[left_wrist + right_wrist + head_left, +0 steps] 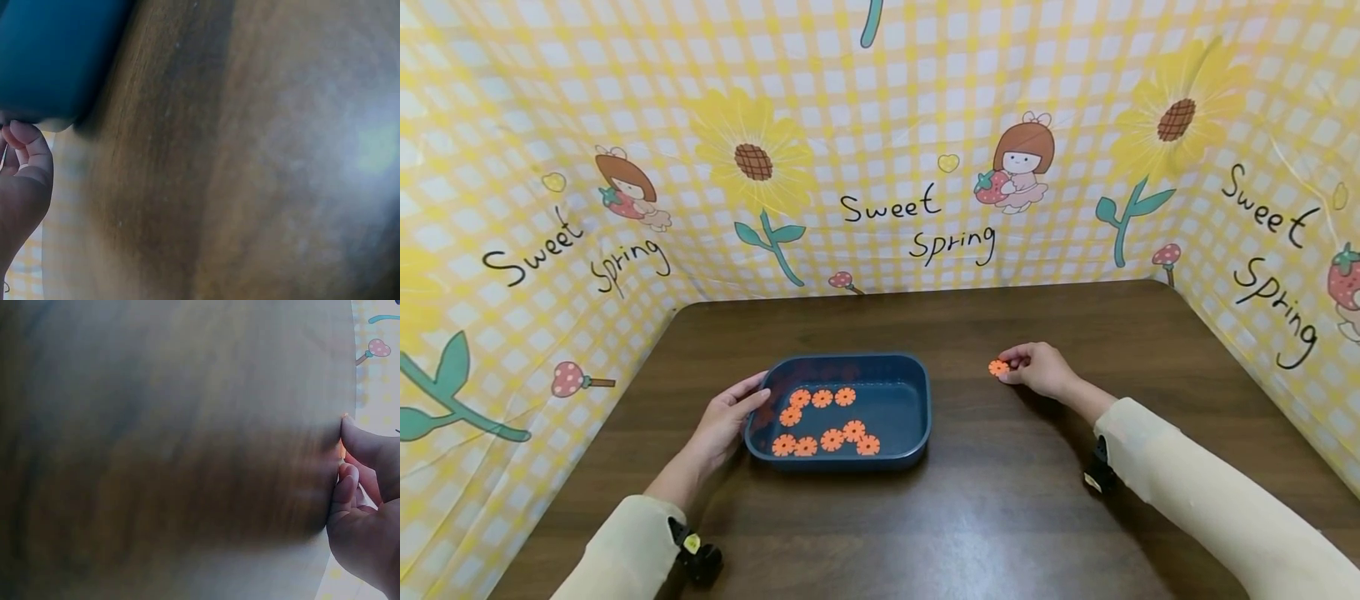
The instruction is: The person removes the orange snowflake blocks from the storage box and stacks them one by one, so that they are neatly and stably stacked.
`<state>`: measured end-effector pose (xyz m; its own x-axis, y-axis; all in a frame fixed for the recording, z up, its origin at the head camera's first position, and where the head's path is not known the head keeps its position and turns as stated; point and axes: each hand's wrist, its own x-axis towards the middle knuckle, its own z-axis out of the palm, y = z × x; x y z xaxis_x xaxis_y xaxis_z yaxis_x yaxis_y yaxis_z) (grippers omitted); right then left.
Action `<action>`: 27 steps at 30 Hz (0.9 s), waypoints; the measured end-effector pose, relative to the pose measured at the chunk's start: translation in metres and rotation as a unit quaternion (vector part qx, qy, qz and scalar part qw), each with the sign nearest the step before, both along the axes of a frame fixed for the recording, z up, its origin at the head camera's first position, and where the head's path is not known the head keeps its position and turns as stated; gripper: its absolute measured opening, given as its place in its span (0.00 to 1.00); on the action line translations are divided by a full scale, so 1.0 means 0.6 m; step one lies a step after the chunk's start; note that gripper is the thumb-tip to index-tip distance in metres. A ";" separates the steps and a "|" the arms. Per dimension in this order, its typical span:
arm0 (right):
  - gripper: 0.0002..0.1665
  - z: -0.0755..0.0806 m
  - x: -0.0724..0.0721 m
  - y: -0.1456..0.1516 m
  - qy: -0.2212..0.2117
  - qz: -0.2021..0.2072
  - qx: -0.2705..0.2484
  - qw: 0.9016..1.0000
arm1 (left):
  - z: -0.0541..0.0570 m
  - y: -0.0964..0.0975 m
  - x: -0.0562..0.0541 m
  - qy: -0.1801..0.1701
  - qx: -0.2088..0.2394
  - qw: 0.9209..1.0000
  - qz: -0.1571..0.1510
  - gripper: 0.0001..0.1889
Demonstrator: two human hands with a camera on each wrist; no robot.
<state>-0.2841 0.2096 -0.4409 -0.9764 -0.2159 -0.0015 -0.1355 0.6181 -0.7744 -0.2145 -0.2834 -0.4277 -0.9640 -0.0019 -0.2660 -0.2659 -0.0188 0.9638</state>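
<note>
Right hand (1037,368) pinches one orange flower-shaped disc (997,367) between thumb and fingertips, right of the middle of the worktop (1030,517) and in from its far edge; whether the disc touches the surface I cannot tell. Left hand (721,423) grips the left end of a dark blue tray (891,408), nearer the worktop's left edge than its right. Nine more orange discs (832,439) lie inside the tray.

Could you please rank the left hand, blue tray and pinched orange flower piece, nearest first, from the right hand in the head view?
1. Orange flower piece: pinched by right hand.
2. Blue tray: to its left.
3. Left hand: at tray's left end.
</note>
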 end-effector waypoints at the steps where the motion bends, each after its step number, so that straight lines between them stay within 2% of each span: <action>1: 0.20 0.000 -0.001 0.000 0.000 -0.001 0.000 1.000 | -0.001 0.001 0.000 0.002 -0.005 1.000 0.001 0.32; 7: 0.21 0.000 -0.001 0.000 -0.005 -0.006 -0.001 1.000 | -0.006 0.008 0.000 0.023 -0.038 0.999 0.020 0.32; 13: 0.21 0.002 0.003 -0.001 -0.006 -0.007 -0.017 1.000 | -0.009 0.012 0.002 0.037 -0.050 0.998 0.031 0.31; 22: 0.22 0.004 0.008 -0.008 -0.006 -0.014 -0.077 0.997 | -0.009 0.018 0.007 0.038 -0.052 0.997 0.051 0.29; 27: 0.24 0.015 0.013 -0.028 0.004 0.005 -0.116 0.993 | -0.007 0.023 0.008 0.042 -0.061 0.996 0.057 0.29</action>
<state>-0.2761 0.1927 -0.4316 -0.9742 -0.2182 0.0582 -0.1478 0.4210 -0.8950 -0.2094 -0.2697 -0.4316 -0.9743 -0.1403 -0.1764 -0.1880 0.0744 0.9793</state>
